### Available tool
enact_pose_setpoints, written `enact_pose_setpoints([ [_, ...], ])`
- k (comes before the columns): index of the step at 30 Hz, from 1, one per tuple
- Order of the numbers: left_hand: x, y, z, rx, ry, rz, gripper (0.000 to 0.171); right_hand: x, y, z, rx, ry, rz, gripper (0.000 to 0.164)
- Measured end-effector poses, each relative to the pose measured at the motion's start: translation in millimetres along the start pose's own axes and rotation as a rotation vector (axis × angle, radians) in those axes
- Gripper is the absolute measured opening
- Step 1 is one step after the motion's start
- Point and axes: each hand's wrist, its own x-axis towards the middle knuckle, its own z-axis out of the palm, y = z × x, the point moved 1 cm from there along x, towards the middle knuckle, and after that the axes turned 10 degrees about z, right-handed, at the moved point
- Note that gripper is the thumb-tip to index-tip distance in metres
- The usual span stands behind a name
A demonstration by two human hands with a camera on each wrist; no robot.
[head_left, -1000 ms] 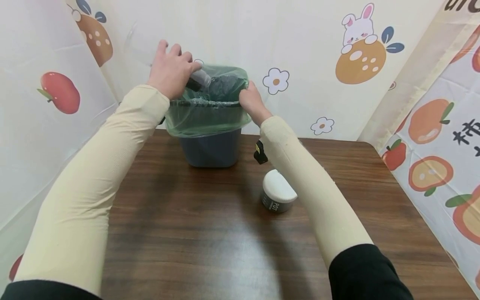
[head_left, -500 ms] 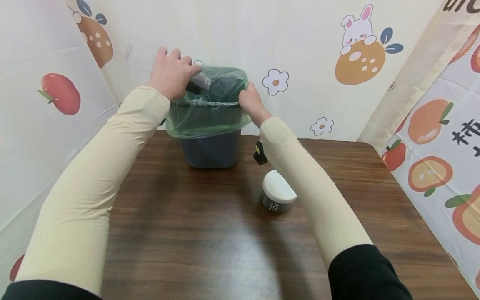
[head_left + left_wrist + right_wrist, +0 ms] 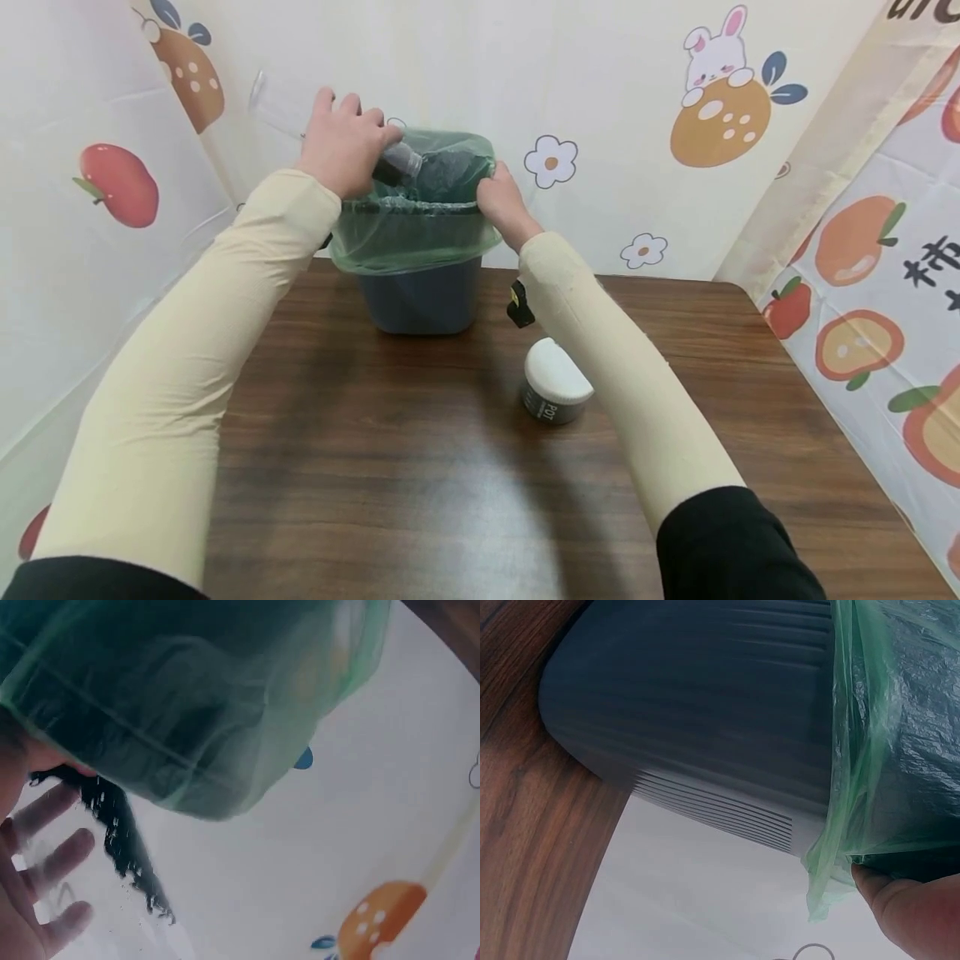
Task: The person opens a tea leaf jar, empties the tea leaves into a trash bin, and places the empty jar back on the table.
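Observation:
My left hand [image 3: 341,150] grips a clear plastic bottle [image 3: 405,158] over the left side of the bin. The bottle is tilted, its neck pointing down into the opening. Dark, bubbly liquid [image 3: 124,840] lies along its inside in the left wrist view, with my fingers [image 3: 64,859] behind the clear wall. A grey-blue bin [image 3: 420,300] stands upright at the table's back, lined with a translucent green bag [image 3: 416,246] folded over its rim. My right hand [image 3: 506,204] holds the bag and rim at the right; its thumb [image 3: 881,889] presses the bag's edge.
A white-lidded dark pot [image 3: 557,383] stands on the brown wooden table [image 3: 390,483], partly behind my right forearm. A fabric backdrop [image 3: 592,75] with fruit and rabbit prints rises close behind the bin and along both sides.
My left hand has lowered very slightly with the tilted bottle, and the dark patch near its neck looks a little smaller. The right hand, bin and pot keep their places.

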Motion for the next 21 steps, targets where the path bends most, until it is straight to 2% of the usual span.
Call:
enact_pose_setpoints([
  [5, -0.7, 1.0, -0.8, -0.008, 0.006, -0.014, 0.063, -0.4, -0.3, 0.6, 0.003, -0.004, 0.008, 0.049],
  [10, -1.0, 0.8, -0.8, 0.046, 0.042, 0.0, 0.055, -1.1, -1.6, 1.1, 0.006, -0.006, 0.01, 0.049],
  [14, -1.0, 0.8, -0.7, 0.007, 0.034, -0.011, 0.058, -1.3, -2.4, 1.4, 0.007, -0.004, 0.014, 0.05],
  [18, -1.7, 2.3, 2.2, 0.028, 0.081, 0.024, 0.049, -1.0, -1.7, 1.2, 0.008, 0.001, 0.016, 0.05],
  [21, -2.0, 2.1, 3.1, 0.029, 0.082, 0.022, 0.048, -1.0, -1.2, 1.9, 0.004, -0.002, 0.016, 0.05],
])
